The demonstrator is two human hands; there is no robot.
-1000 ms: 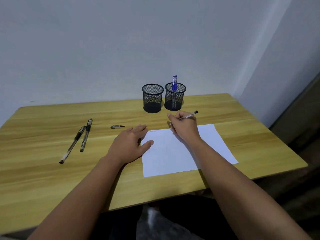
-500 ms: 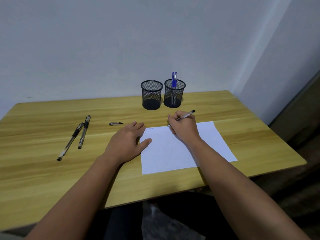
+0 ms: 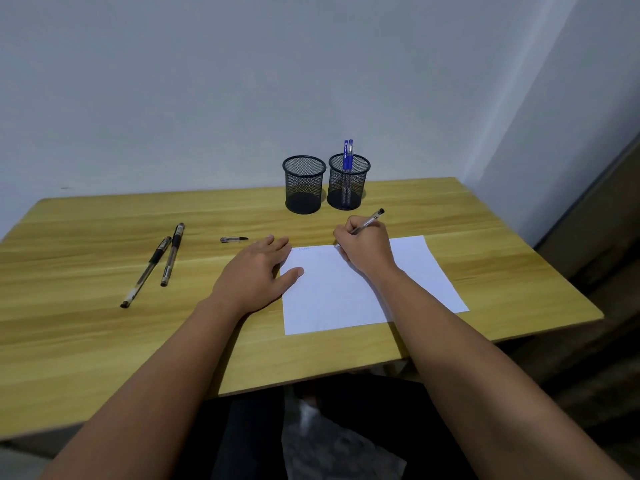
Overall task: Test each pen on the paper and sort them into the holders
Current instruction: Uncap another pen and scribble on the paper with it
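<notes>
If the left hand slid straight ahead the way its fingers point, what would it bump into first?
Probably the left mesh holder. The left hand lies flat, fingers aimed that way, with bare table between. The pen cap sits just left of that line, though depth is uncertain.

Left hand [image 3: 254, 275] flat, fingers spread, right hand [image 3: 367, 247] curled in a writing grip

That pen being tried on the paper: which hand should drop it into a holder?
Right hand: it already grips the pen, close to the holders. Left hand steadies the paper.
</notes>
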